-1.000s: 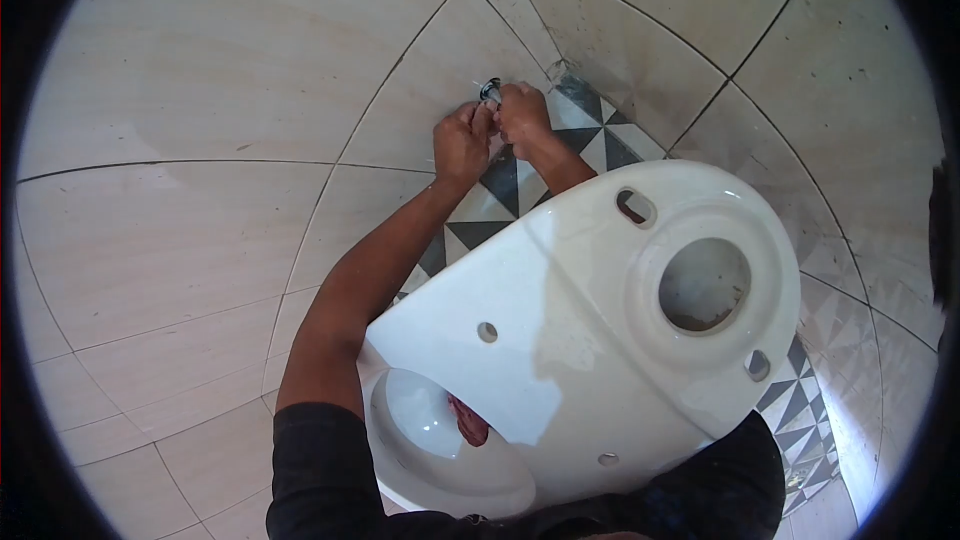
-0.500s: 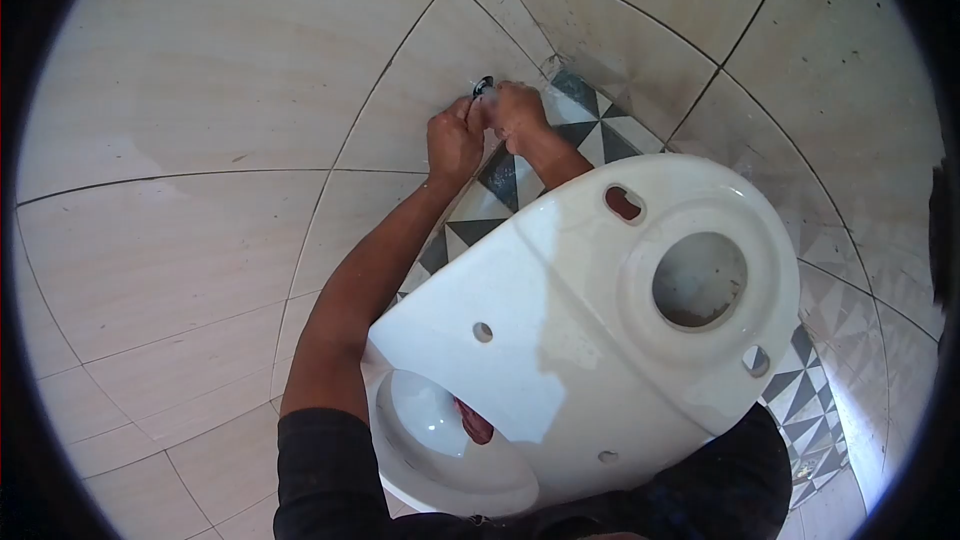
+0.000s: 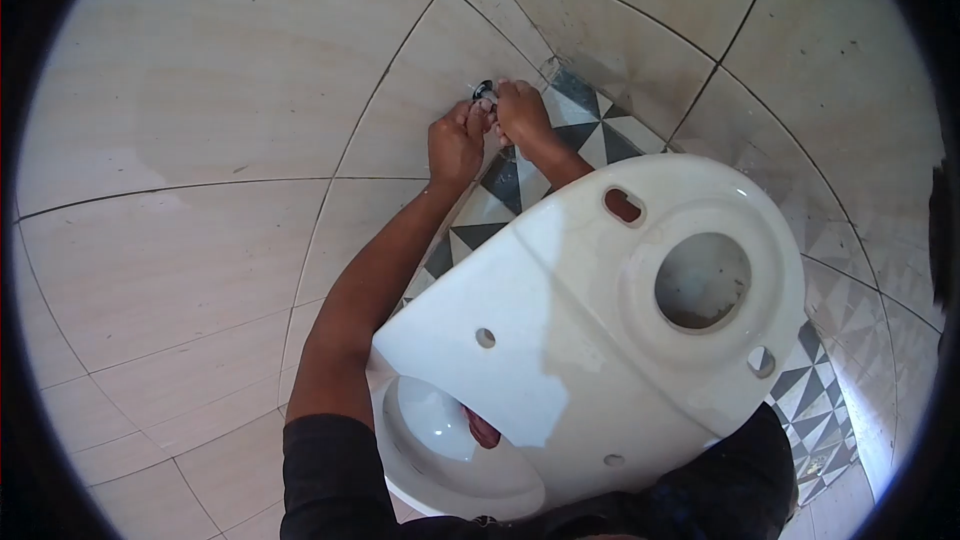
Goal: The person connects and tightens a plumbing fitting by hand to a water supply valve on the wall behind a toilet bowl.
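Observation:
A small shiny chrome wall fitting [image 3: 483, 90] sticks out low on the tiled wall, close to the corner. My left hand [image 3: 457, 148] is closed at its lower left side, thumb and fingertips pinching it. From the right, my right hand [image 3: 523, 116] curls its fingers around the near end of the same fitting, hiding much of it. A white ceramic toilet [image 3: 590, 310] lies between my body and the wall, with my right forearm passing behind its upper edge. Its tank shelf has a large round opening and smaller holes.
Beige tiled walls [image 3: 230, 100] meet at the corner beyond my hands. Grey-and-white triangle-patterned floor tiles [image 3: 500, 183] show beside the toilet. A dark red, crumpled-looking thing [image 3: 483, 429] shows at the bowl's opening. My dark-clothed leg [image 3: 735, 470] is against the toilet's lower right.
Both hands stay at the fitting. The fingers of my right hand have shifted around it, and the view has moved slightly.

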The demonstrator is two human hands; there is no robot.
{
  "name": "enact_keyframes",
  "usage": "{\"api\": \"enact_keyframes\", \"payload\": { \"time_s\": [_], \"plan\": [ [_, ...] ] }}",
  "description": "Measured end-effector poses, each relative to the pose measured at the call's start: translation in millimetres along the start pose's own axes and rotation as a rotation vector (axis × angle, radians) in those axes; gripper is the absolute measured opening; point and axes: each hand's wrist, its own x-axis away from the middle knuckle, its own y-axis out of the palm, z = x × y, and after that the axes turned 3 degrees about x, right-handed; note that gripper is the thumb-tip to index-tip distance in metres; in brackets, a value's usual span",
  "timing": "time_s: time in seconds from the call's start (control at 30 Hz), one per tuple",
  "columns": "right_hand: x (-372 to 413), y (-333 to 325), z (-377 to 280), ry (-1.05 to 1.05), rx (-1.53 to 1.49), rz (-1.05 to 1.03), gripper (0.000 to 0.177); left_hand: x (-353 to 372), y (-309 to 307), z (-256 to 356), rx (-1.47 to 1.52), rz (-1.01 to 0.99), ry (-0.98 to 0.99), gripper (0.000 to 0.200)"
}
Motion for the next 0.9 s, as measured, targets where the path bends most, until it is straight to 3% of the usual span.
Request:
{"api": "enact_keyframes", "payload": {
  "time_s": [0.07, 0.27, 0.37, 0.6, 0.8, 0.83, 0.9],
  "plan": [
    [5.8, -1.7, 19.3, -0.726, 0.669, 0.325, 0.02, -0.5, -3.3, 9.2, -0.051, 0.001, 0.02, 0.029],
    [55.5, -14.6, 7.9, -1.053, 1.192, 0.386, 0.025, -0.2, 1.4, 0.5, 0.054, 0.064, 0.101, 0.031],
    [32.1, -17.2, 12.1, -1.142, 1.353, 0.397, 0.024, 1.4, 2.4, -0.7, 0.03, 0.055, 0.077, 0.033],
    [18.6, -20.8, 13.5, -1.231, 1.372, 0.357, 0.021, 4.2, 0.4, 3.3, -0.048, 0.06, 0.035, 0.042],
    [23.2, -15.3, 4.1, -1.092, 1.186, 0.265, 0.028, 14.9, 0.2, -15.3, 0.038, 0.064, -0.108, 0.044],
    [23.2, -11.0, 3.0, -0.976, 1.114, 0.284, 0.031, 15.6, 3.9, -26.2, 0.037, 0.067, -0.11, 0.044],
    [23.2, -6.0, 2.8, -0.857, 1.042, 0.297, 0.035, 14.9, 12.5, -42.7, 0.35, -0.01, -0.03, 0.039]
  ]
}}
